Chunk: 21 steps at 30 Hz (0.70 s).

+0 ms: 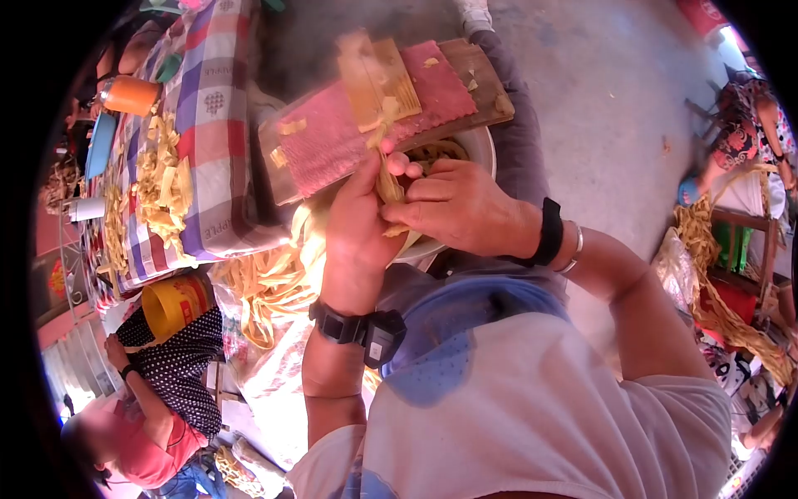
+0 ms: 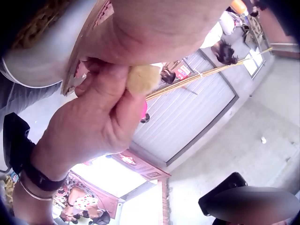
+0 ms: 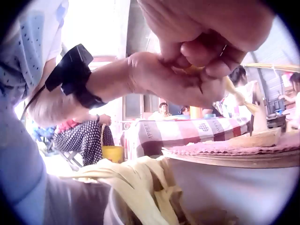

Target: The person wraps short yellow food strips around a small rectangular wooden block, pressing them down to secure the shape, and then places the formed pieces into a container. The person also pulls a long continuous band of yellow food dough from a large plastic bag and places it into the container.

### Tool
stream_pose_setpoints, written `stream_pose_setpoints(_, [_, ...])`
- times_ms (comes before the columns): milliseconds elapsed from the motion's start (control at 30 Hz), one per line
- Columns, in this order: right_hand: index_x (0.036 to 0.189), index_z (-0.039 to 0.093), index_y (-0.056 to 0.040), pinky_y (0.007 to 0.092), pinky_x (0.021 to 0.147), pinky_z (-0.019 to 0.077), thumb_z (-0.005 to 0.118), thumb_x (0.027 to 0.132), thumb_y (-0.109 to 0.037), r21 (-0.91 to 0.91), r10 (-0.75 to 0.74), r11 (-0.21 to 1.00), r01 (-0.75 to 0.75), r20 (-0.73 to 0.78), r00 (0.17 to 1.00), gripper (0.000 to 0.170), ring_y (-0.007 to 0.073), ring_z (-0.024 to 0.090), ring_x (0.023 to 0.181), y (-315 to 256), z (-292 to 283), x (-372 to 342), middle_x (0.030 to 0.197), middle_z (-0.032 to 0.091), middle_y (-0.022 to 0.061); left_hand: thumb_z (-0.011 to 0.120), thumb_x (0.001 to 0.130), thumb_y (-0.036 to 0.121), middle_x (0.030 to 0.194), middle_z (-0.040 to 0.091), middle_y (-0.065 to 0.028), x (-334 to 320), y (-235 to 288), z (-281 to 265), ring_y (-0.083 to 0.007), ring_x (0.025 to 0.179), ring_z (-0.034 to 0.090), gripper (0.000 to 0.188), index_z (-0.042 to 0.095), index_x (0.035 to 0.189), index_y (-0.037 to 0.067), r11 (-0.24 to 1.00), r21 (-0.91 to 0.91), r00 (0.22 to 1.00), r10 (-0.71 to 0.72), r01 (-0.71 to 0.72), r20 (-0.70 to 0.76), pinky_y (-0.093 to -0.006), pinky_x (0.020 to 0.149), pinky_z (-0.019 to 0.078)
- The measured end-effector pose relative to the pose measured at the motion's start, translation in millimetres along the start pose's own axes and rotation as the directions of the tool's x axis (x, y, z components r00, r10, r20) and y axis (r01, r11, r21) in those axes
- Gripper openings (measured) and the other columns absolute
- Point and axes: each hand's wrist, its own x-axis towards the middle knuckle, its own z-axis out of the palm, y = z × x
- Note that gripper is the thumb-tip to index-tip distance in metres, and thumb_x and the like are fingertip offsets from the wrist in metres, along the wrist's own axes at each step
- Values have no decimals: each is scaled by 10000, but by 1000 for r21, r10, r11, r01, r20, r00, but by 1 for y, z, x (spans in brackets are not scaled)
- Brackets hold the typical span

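In the head view, a pale yellow strip (image 1: 389, 179) is pinched between both hands above a white bucket's rim (image 1: 490, 154). The left hand (image 1: 359, 224) grips the strip's left side, thumb along it. The right hand (image 1: 465, 208) meets it from the right, fingers curled and pinching it. Beyond the hands, a wooden board (image 1: 486, 79) bears a pink cloth (image 1: 320, 141) and a small wooden block (image 1: 378, 83). The left wrist view shows the strip's rounded yellow end (image 2: 143, 79) between the hands. From the right wrist view, the strip (image 3: 234, 91) extends past the fingers.
A table with a checked cloth (image 1: 224, 125) stands at the left, with yellow pieces (image 1: 162, 187), an orange cup (image 1: 130, 96) and a blue bowl (image 1: 100, 143). Long yellow strips (image 3: 136, 187) hang over a container near the bucket. A person with a yellow bucket (image 1: 170, 308) sits lower left.
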Motion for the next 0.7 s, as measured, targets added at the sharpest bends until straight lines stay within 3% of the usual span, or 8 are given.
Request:
stream_pose_setpoints(100, [824, 626, -94, 302, 646, 455, 641, 734, -102, 364, 212, 920, -148, -142, 967, 92, 190, 590, 752, -5, 8, 0, 811, 596, -4, 381, 979, 194, 783, 516, -20, 8, 4, -16, -169, 778, 530, 179, 511, 997, 74, 997, 71, 999, -34, 32, 28, -280, 677, 472])
stream_pose_setpoints(167, [793, 617, -82, 328, 694, 453, 661, 727, -101, 268, 203, 952, -145, -200, 958, 82, 221, 590, 776, 1, -4, 7, 866, 604, 8, 387, 972, 155, 810, 546, -25, 8, 3, -15, -173, 778, 551, 177, 539, 993, 67, 989, 144, 995, -55, 44, 78, -282, 695, 480])
stream_pose_setpoints(233, [808, 625, -14, 382, 816, 426, 665, 781, -95, 48, 137, 990, -129, -220, 966, 94, 302, 551, 892, 6, -21, 13, 966, 616, 79, 428, 924, 88, 865, 601, -43, -3, -3, 15, -180, 770, 578, 179, 593, 962, 29, 625, 765, 970, 244, -157, -1, -294, 687, 482])
stream_pose_setpoints(267, [808, 625, -14, 382, 816, 426, 665, 781, -95, 46, 142, 990, -135, -221, 965, 94, 302, 551, 892, 9, -20, 14, 966, 616, 79, 428, 924, 88, 865, 601, -43, -6, -3, 12, -180, 770, 578, 179, 593, 962, 29, 625, 765, 971, 239, -153, -1, -294, 687, 482])
stream_pose_setpoints(367, [828, 593, 1, 404, 854, 402, 641, 796, -79, 113, 141, 986, -120, -204, 969, 98, 315, 537, 883, 16, -4, 10, 957, 601, 88, 515, 807, 65, 864, 636, -175, -2, 8, -16, -323, 812, 612, 155, 598, 931, 25, -72, 960, 947, 159, -272, 280, -386, 684, 468])
stream_pose_setpoints(467, [869, 570, -17, 357, 774, 457, 634, 797, -90, 209, 307, 942, -264, -210, 928, 121, 240, 582, 751, 18, 12, 1, 859, 594, 67, 525, 795, 71, 829, 598, -203, -14, 13, 12, -372, 799, 586, 102, 575, 877, 37, -444, 883, 927, 244, -154, 284, -440, 674, 450])
stream_pose_setpoints(533, [934, 555, 8, 261, 598, 479, 568, 874, -95, 666, 722, 508, -547, 17, 692, 120, 128, 576, 660, 12, 9, 0, 800, 590, 50, 523, 805, 66, 831, 598, -191, -17, 6, 8, -378, 779, 580, 106, 573, 893, 36, -459, 876, 898, 309, -147, 313, -423, 665, 452])
stream_pose_setpoints(700, [920, 573, -3, 206, 502, 456, 572, 883, -110, 849, 845, 124, -513, 181, 503, 114, 54, 542, 618, 18, 27, -2, 741, 577, 9, 543, 796, 57, 847, 599, -155, -7, -9, -5, -356, 765, 574, 131, 567, 924, 49, -671, 716, 711, 407, -193, 573, -426, 654, 449])
